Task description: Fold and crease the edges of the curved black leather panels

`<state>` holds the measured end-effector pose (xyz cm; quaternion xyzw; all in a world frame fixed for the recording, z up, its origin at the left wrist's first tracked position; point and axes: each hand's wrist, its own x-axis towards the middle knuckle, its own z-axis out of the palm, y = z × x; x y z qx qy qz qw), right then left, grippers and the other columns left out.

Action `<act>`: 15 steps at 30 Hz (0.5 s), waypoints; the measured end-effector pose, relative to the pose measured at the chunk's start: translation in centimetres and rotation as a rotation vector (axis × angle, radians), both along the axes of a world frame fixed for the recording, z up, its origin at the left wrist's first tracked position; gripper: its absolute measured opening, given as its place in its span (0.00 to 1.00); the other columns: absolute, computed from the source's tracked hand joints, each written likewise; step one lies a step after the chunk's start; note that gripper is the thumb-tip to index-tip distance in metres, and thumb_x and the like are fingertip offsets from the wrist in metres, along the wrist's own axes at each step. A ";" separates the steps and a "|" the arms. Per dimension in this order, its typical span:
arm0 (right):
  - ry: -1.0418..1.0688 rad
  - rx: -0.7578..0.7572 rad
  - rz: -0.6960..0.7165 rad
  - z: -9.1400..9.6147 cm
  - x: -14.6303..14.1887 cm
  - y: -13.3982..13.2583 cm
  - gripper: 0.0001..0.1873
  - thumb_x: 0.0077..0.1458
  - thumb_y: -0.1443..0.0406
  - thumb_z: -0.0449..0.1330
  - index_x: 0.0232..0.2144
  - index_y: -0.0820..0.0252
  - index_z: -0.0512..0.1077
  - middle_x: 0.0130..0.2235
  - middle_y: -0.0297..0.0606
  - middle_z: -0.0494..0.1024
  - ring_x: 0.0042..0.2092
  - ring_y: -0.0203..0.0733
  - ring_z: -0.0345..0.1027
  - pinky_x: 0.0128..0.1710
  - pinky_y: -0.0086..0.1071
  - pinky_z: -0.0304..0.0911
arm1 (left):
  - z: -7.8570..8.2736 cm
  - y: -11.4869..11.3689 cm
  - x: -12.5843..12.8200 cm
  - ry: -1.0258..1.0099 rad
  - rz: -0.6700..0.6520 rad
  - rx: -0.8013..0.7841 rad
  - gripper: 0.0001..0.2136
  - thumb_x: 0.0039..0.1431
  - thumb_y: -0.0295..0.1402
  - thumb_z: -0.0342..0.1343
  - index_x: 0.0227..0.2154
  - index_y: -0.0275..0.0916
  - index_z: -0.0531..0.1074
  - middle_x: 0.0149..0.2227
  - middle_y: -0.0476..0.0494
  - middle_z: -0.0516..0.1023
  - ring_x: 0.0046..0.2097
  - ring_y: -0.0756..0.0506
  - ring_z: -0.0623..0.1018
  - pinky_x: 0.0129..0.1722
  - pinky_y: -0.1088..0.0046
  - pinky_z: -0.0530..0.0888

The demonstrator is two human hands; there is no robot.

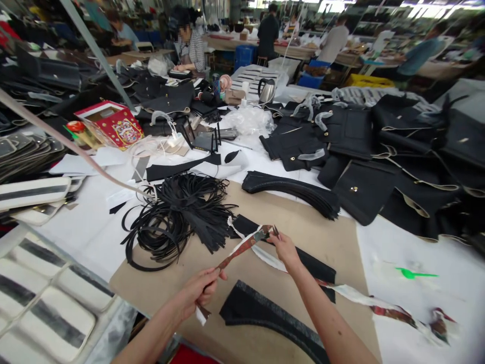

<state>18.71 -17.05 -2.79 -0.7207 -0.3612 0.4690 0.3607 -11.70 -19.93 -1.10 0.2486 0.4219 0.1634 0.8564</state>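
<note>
Red-Brown Patterned Strip (241, 247): Appearance, Grip and Position

Head view. The strip is narrow and flexible, printed red-brown, with a grey-green patch toward its far right end and a ragged white margin along one side. It runs on a slant, from near left to far right, above a tan board (159, 283).

The left hand (200, 289) reaches in from the near left, its fingers curled and the thumb closed against them. The right hand (283, 247) reaches in from the near right and sits farther out, wrist bent, thumb and fingers pinching.

Strip relative to fingers: one section passes through the left fist, and a short tail hangs out on the near side. The far right end lies between the right fingertips. The span between the hands is nearly straight.

Adjacent parts: a bundle of black laces (162, 227) lies left and far of the strip; a curved black panel (261, 308) lies on the near side. A similar red-and-white length (394, 309) trails to the right; whether it joins the held strip cannot be determined.
</note>
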 end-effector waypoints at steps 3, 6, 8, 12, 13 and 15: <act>-0.294 -0.092 0.128 -0.5 3.2 -3.6 0.13 0.60 0.60 0.56 0.42 0.63 0.70 0.40 0.41 0.73 0.42 0.43 0.68 0.44 0.38 0.61 | -0.7 -0.6 0.7 0.054 0.051 -0.010 0.20 0.55 0.49 0.58 0.37 0.35 0.70 0.16 0.62 0.49 0.17 0.58 0.43 0.16 0.79 0.39; -0.482 -0.154 0.293 -0.8 4.9 -7.5 0.12 0.58 0.68 0.54 0.44 0.60 0.72 0.45 0.44 0.71 0.47 0.47 0.66 0.47 0.36 0.57 | -0.6 -1.2 1.7 0.089 0.113 -0.008 0.21 0.53 0.51 0.59 0.36 0.35 0.69 0.16 0.62 0.51 0.17 0.58 0.42 0.16 0.79 0.40; -0.558 -0.178 0.391 -1.5 5.1 -9.1 0.14 0.56 0.70 0.54 0.45 0.58 0.72 0.46 0.42 0.70 0.45 0.46 0.67 0.45 0.34 0.58 | -0.1 -1.5 2.4 0.102 0.150 0.006 0.21 0.52 0.51 0.59 0.36 0.36 0.68 0.17 0.61 0.52 0.17 0.58 0.43 0.16 0.80 0.41; -0.652 -0.216 0.461 -3.4 4.4 -9.4 0.13 0.59 0.71 0.53 0.46 0.61 0.69 0.49 0.45 0.67 0.43 0.44 0.68 0.42 0.34 0.60 | 2.2 -1.5 3.6 0.117 0.205 0.042 0.20 0.53 0.50 0.60 0.37 0.37 0.68 0.18 0.61 0.51 0.17 0.58 0.43 0.16 0.80 0.42; -0.660 -0.224 0.463 -3.8 4.4 -9.3 0.11 0.61 0.69 0.53 0.45 0.62 0.69 0.49 0.45 0.67 0.42 0.43 0.68 0.41 0.35 0.61 | 3.1 -1.4 3.8 0.118 0.222 0.054 0.20 0.53 0.49 0.60 0.37 0.37 0.68 0.18 0.61 0.51 0.17 0.59 0.43 0.16 0.80 0.43; -0.653 -0.225 0.470 -4.0 4.5 -9.2 0.09 0.64 0.64 0.53 0.43 0.64 0.69 0.47 0.43 0.69 0.40 0.41 0.68 0.41 0.37 0.64 | 5.1 -1.3 4.1 0.135 0.264 0.081 0.19 0.52 0.48 0.62 0.37 0.37 0.69 0.18 0.61 0.50 0.17 0.59 0.44 0.17 0.80 0.44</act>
